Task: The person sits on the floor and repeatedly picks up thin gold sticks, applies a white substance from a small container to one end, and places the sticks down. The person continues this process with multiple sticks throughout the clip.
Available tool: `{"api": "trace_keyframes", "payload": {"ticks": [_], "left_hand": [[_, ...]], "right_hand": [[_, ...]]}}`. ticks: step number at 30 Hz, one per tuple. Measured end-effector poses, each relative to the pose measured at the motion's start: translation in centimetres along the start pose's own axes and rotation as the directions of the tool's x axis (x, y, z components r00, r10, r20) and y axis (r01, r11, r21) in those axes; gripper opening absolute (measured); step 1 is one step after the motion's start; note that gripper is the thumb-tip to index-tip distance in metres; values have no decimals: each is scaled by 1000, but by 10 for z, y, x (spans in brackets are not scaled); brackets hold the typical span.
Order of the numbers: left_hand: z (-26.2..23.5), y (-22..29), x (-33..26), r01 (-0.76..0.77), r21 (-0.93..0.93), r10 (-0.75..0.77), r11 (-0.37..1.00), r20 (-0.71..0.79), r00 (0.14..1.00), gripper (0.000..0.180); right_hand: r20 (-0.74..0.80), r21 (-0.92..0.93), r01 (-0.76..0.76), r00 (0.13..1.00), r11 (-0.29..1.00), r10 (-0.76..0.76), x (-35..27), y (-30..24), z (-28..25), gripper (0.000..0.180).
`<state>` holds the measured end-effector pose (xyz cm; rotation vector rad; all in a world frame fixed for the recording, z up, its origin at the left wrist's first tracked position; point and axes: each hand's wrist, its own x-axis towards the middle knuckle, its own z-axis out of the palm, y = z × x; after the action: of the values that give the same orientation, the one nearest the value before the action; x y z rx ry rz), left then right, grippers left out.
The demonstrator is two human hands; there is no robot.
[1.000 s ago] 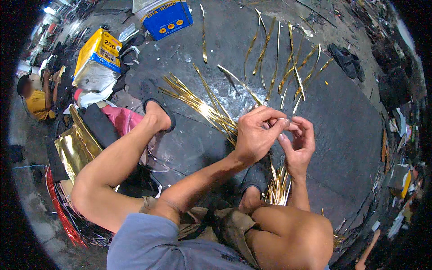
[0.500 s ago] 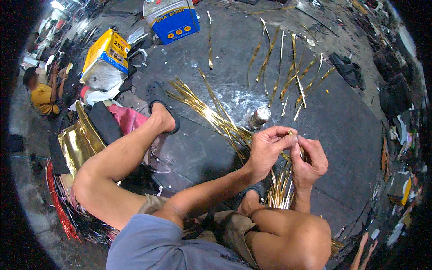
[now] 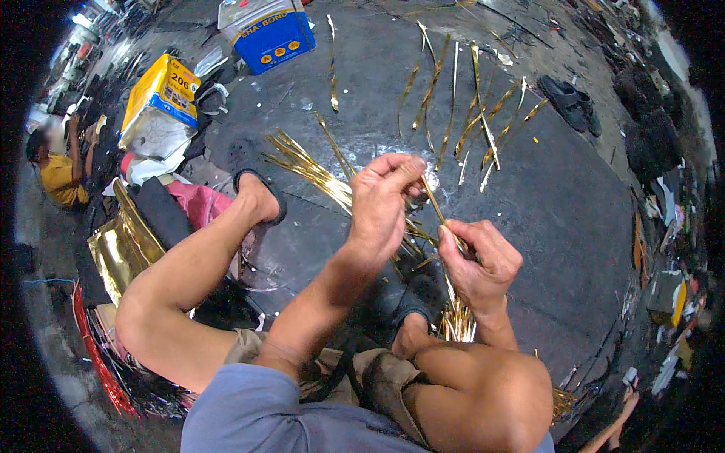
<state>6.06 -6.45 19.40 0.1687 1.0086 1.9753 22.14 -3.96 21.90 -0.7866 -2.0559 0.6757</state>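
Observation:
A thin gold strip (image 3: 433, 198) is stretched between my hands. My left hand (image 3: 381, 200) pinches its upper end, and my right hand (image 3: 483, 260) pinches its lower end between thumb and fingers. Behind my left hand lies a pile of shiny gold strips (image 3: 310, 172), partly covered by it. More gold strips (image 3: 457, 323) are bunched below my right hand, beside my foot. Beyond my hands, several loose strips (image 3: 489, 136) are spread out on the dark ground sheet (image 3: 563, 204). The small can seen earlier is now almost wholly hidden behind my left hand.
Two square tins, one blue and white (image 3: 268, 38) and one yellow and blue (image 3: 160, 102), stand at the far left. Dark sandals (image 3: 570, 106) lie at the far right. Gold sheet material (image 3: 124, 245) and red strips (image 3: 98, 362) sit beside my left leg. A person (image 3: 60, 177) sits at far left.
My hands have drawn apart, the left moving up and left, the right slightly down and left. The gold strip now shows stretched between them. The view has shifted a little.

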Motion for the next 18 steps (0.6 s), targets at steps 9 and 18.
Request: {"api": "trace_keyframes", "payload": {"ticks": [9,18], "left_hand": [[-63,53,87,-123,205,168,971,-221,961,11],[-156,102,171,-84,458,315,885,-454,834,15]], "right_hand": [[129,29,-66,990,997,62,-37,9,13,13],[272,51,-111,958,992,93,-72,25,14,12]]}}
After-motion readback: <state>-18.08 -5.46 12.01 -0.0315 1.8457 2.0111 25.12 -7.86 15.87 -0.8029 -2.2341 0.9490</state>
